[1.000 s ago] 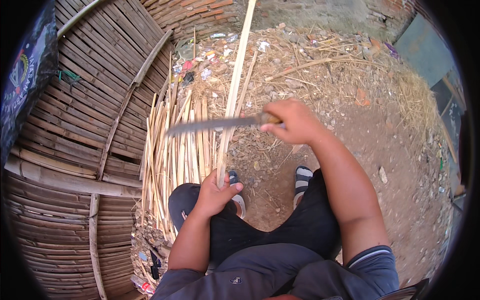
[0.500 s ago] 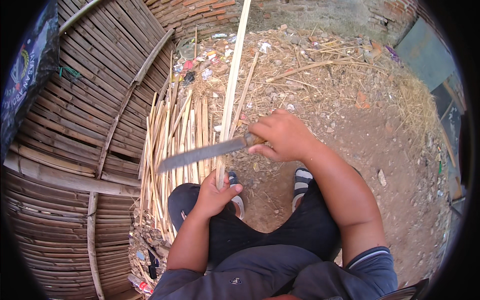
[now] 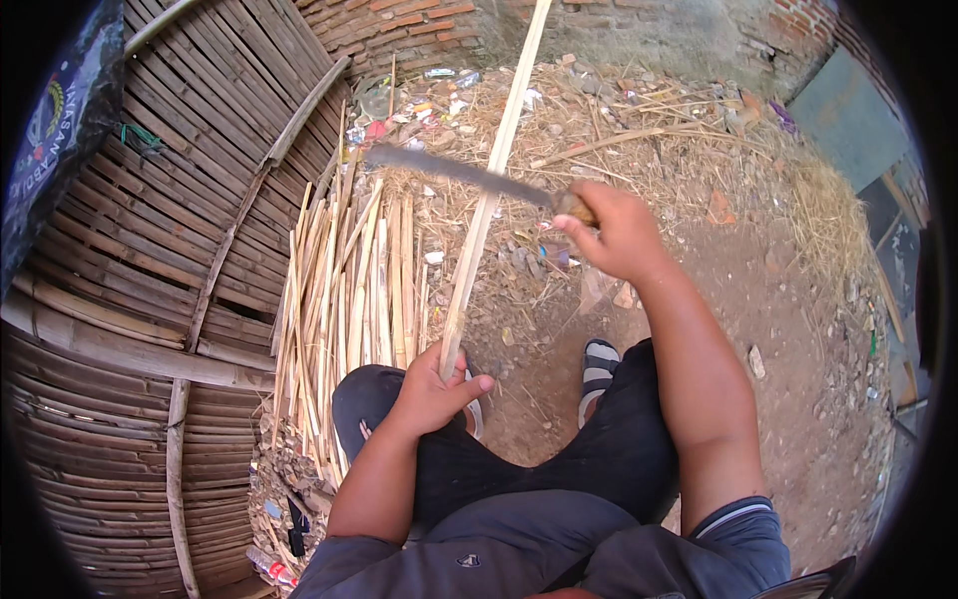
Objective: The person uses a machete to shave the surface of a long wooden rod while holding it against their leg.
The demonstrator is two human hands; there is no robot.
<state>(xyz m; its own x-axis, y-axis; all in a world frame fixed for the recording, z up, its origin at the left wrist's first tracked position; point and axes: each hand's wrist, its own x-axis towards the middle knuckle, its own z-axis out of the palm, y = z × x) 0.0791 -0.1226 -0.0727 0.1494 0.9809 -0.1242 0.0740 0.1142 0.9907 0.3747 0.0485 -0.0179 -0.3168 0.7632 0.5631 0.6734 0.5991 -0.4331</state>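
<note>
My left hand (image 3: 436, 390) grips the lower end of a long pale bamboo strip (image 3: 477, 240), which rises away from me and leans to the right. In my right hand (image 3: 617, 232) is a machete (image 3: 454, 172), its brown wooden handle wrapped by my fingers. The blade points left and crosses the strip partway up; whether it touches the strip, I cannot tell. Its edges are blurred. A pile of split bamboo strips (image 3: 384, 290) lies on the ground left of my knees.
A bamboo slat wall (image 3: 150, 240) runs along the left. Brick wall (image 3: 639, 35) closes off the far side. Litter, straw and loose sticks (image 3: 619, 140) cover the dirt ahead. A grey-green panel (image 3: 848, 120) leans at the far right; a plastic bottle (image 3: 269, 566) lies low on the left.
My right hand has moved the machete up, away from me and rightward along the strip. The strip's far end has tilted to the right, while my left hand keeps its grip nearly in place.
</note>
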